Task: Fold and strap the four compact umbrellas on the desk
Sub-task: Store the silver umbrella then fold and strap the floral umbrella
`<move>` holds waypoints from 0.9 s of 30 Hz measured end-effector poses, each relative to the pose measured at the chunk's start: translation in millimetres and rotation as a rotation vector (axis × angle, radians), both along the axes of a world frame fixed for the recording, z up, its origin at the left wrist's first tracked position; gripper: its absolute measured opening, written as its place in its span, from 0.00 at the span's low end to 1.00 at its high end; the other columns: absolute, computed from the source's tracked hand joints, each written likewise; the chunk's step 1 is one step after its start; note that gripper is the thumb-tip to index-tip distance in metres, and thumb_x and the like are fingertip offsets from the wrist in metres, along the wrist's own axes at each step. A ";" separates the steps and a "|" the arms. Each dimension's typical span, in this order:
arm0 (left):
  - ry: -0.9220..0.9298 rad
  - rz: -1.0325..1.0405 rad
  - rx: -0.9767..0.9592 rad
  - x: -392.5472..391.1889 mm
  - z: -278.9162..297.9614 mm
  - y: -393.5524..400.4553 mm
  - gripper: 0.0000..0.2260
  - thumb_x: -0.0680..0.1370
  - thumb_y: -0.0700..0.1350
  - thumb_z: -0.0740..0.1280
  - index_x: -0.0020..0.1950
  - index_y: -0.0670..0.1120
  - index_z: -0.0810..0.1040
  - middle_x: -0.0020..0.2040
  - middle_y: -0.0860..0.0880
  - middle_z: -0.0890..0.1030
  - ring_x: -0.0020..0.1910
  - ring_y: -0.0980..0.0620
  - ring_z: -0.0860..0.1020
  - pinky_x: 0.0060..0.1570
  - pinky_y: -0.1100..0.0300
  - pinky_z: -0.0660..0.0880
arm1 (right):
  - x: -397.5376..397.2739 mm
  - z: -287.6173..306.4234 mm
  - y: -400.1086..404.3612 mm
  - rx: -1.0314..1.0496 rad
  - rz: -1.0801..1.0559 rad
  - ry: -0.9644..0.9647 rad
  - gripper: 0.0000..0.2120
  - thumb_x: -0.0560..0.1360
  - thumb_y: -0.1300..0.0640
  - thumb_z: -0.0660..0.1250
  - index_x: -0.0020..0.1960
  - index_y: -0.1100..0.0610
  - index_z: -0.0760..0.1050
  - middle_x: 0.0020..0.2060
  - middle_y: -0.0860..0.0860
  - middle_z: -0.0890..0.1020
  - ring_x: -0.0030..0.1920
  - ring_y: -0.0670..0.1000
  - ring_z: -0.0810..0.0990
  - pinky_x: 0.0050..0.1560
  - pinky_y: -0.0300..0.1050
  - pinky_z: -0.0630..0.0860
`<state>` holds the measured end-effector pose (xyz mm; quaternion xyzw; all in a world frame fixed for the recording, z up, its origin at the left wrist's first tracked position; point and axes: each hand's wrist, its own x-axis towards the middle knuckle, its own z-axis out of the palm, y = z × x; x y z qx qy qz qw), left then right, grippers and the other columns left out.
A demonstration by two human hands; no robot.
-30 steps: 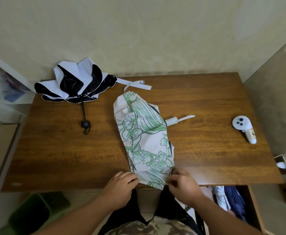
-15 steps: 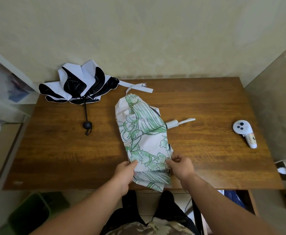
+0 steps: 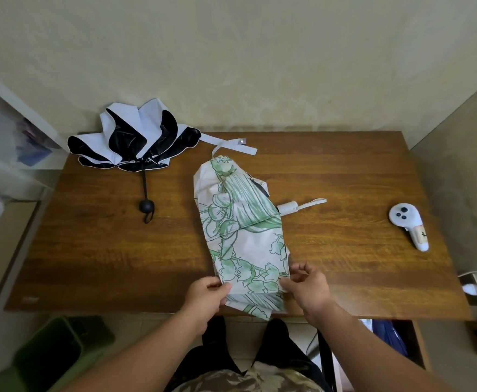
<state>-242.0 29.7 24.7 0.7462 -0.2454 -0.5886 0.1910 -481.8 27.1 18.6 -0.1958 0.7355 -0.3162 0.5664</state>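
A white umbrella with a green leaf print (image 3: 243, 230) lies lengthwise on the wooden desk (image 3: 96, 250), its near end hanging over the front edge. Its white handle and wrist loop (image 3: 291, 207) stick out on the right. My left hand (image 3: 206, 298) pinches the canopy's left edge near the front. My right hand (image 3: 308, 287) pinches the right edge opposite. A black-and-white umbrella (image 3: 135, 142) lies loosely spread at the back left, its black knob handle (image 3: 146, 206) pointing toward me and its white strap (image 3: 231, 145) trailing right.
A white hand controller (image 3: 409, 224) lies at the desk's right side. A green bin (image 3: 53, 352) stands on the floor at lower left. White shelving (image 3: 5, 154) flanks the left. Dark fabric shows under the desk's right end (image 3: 387, 335).
Both hands have moved forward from the canopy's hanging near end to its side edges on the desk. The view has shifted slightly.
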 end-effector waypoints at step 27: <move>-0.573 -0.867 -0.987 22.7 30.0 -77.0 0.15 0.76 0.41 0.75 0.62 0.51 0.84 0.57 0.52 0.82 0.56 0.50 0.79 0.58 0.51 0.77 | 5.0 71.2 -64.0 -0.092 -0.193 -0.506 0.10 0.81 0.66 0.66 0.53 0.52 0.79 0.36 0.52 0.81 0.31 0.49 0.75 0.29 0.38 0.74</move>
